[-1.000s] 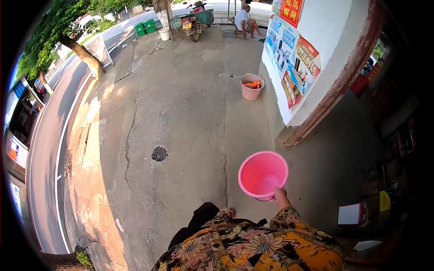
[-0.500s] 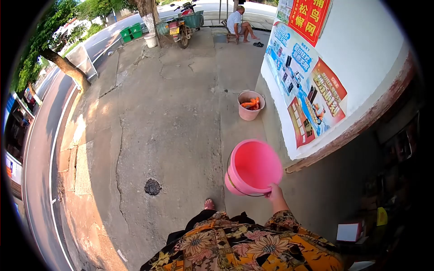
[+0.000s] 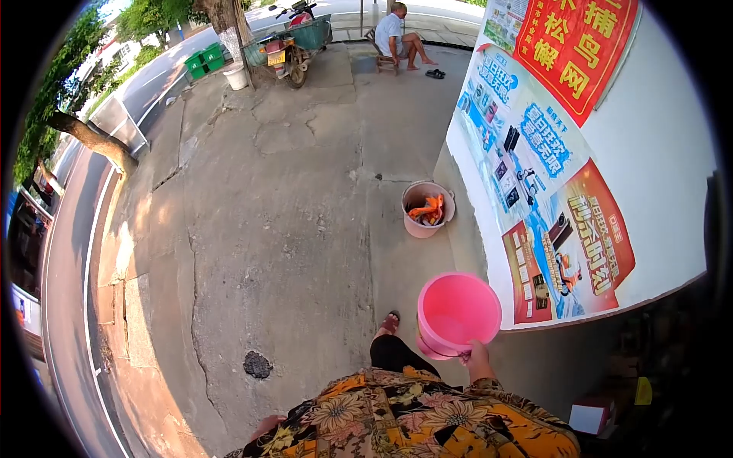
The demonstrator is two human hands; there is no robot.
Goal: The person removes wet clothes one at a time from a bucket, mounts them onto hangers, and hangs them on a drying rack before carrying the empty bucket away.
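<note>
My right hand (image 3: 478,359) grips the near rim of a bright pink bucket (image 3: 452,313), its wire handle hanging at the side. The bucket is tilted, its mouth facing up towards me, and I see only bare pink inside. Ahead of it a paler pink bucket (image 3: 422,227) stands on the concrete with orange and dark items in it. Of my left hand (image 3: 269,424) only a bit of skin shows beside the flowered shirt at the bottom; its fingers are hidden.
A white wall with posters (image 3: 546,175) runs along the right. A person (image 3: 393,38) sits on a low chair (image 3: 385,61) far ahead, near a motorcycle (image 3: 290,57) and green bins (image 3: 204,61). A dark patch (image 3: 257,365) marks the concrete; a white box (image 3: 588,416) lies lower right.
I have stepped forward, so the paler bucket and posters are nearer. The pink bucket in my right hand has shifted right and lower in view. Some skin of my left arm or hand now shows.
</note>
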